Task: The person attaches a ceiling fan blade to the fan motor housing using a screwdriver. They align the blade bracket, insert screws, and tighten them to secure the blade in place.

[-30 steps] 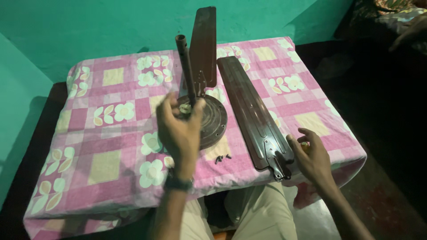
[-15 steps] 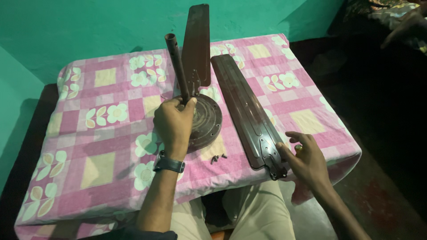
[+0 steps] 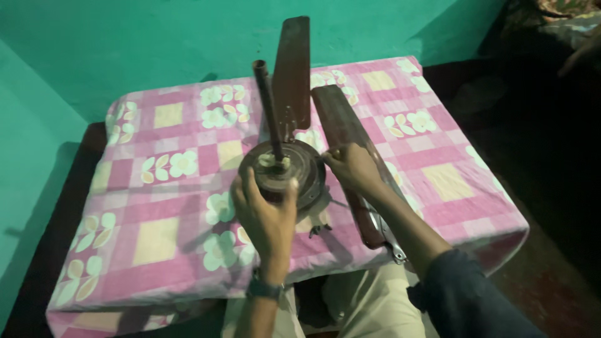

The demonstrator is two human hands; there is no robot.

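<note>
Resting near the front edge of the cushion [image 3: 163, 206], a ceiling fan motor [image 3: 285, 172] is seen as a round, dark brown housing, dusty and worn on top, with a paler ring at its centre. A thin brown downrod [image 3: 268, 106] rises from that centre and leans slightly toward the back edge. One brown blade [image 3: 293, 72] is fixed to the housing and points to the back edge. The left hand [image 3: 266, 216] is curled around the near rim of the motor, fingers and thumb closed on it. The right hand [image 3: 352, 168] is laid at the motor's right side, fingers bent; what they grip cannot be told. A loose blade [image 3: 341, 122] lies just beside it on the pink checked floral cover, running toward the front right corner.
</note>
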